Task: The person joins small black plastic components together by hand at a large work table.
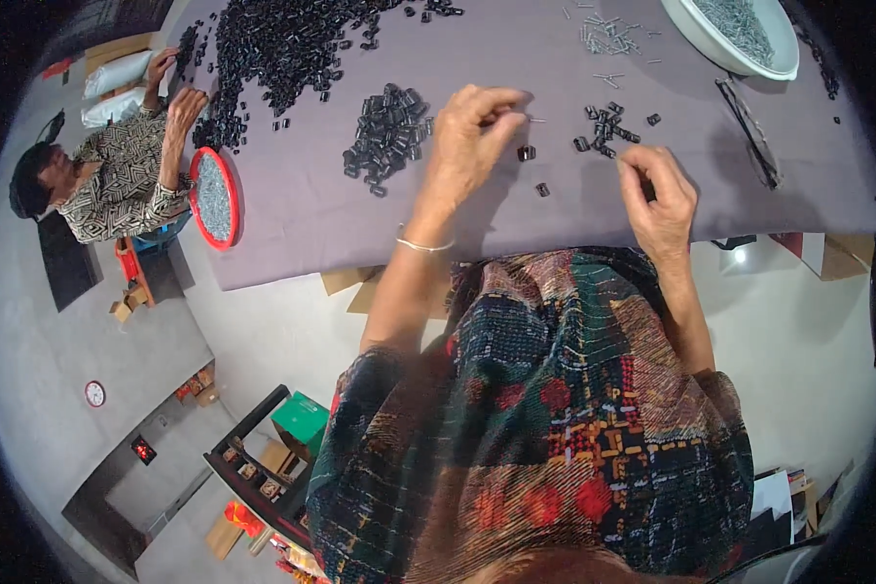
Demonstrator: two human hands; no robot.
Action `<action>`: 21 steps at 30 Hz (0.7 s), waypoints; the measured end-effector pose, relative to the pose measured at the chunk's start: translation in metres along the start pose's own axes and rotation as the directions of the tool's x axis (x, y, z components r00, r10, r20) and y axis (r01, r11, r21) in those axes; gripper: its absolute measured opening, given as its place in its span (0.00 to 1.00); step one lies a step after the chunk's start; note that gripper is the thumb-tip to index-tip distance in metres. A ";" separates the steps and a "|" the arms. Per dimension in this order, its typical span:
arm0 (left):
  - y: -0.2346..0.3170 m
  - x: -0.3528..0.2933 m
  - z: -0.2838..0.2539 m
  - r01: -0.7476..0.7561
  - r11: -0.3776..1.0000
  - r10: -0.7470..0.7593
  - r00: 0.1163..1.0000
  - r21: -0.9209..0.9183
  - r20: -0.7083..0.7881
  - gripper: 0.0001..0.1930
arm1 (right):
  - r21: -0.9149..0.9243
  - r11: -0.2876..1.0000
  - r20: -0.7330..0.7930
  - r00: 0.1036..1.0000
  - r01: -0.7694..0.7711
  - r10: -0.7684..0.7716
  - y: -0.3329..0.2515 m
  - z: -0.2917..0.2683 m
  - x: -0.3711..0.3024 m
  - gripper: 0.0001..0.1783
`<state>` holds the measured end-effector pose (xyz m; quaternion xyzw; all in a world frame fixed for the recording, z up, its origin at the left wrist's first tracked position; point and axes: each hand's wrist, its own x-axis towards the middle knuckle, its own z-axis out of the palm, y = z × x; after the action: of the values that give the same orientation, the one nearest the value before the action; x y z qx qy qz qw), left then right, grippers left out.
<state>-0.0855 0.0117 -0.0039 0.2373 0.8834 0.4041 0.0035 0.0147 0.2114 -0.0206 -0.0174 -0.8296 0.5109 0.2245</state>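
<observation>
My left hand (469, 136), a bracelet at its wrist, pinches a thin metal pin (537, 121) that sticks out past the fingertips. Just below those fingertips lies a small black plastic piece (527, 153), with another black piece (542, 190) nearer to me. To the right, my right hand (660, 198) is closed with thumb and fingers curled together; whatever they hold is hidden. Beyond it sits a small cluster of black pieces (605, 130). A bigger heap of black pieces (389, 134) lies left of my left hand.
A large black pile (273, 49) covers the far left of the cloth-covered table (311, 224). Loose pins (608, 37) and a white bowl of pins (788, 60) lie far right, near eyeglasses (749, 131). At left, another person (117, 175) works beside a red-rimmed basin (233, 209).
</observation>
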 end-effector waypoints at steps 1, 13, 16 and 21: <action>-0.004 -0.003 -0.006 0.122 0.987 -0.126 0.992 -0.100 -0.031 0.07 | -0.008 1.000 -0.004 1.000 0.024 -0.024 0.003 0.001 -0.001 0.08; 0.008 -0.031 0.001 0.120 0.992 -0.123 0.988 0.041 0.090 0.09 | -0.013 0.998 0.003 0.998 0.055 -0.055 0.004 0.006 -0.001 0.08; 0.012 -0.033 0.002 0.128 0.992 -0.129 0.988 0.022 0.085 0.09 | -0.024 0.998 0.007 0.999 0.051 -0.051 0.001 0.006 0.000 0.07; 0.024 -0.043 0.012 0.152 0.986 -0.152 0.988 -0.065 -0.006 0.10 | -0.065 0.992 -0.011 0.994 0.110 -0.110 0.005 0.006 0.000 0.07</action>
<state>-0.0351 0.0153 -0.0030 0.1668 0.8854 0.4324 0.0369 0.0112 0.2089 -0.0270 0.0174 -0.8437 0.4706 0.2577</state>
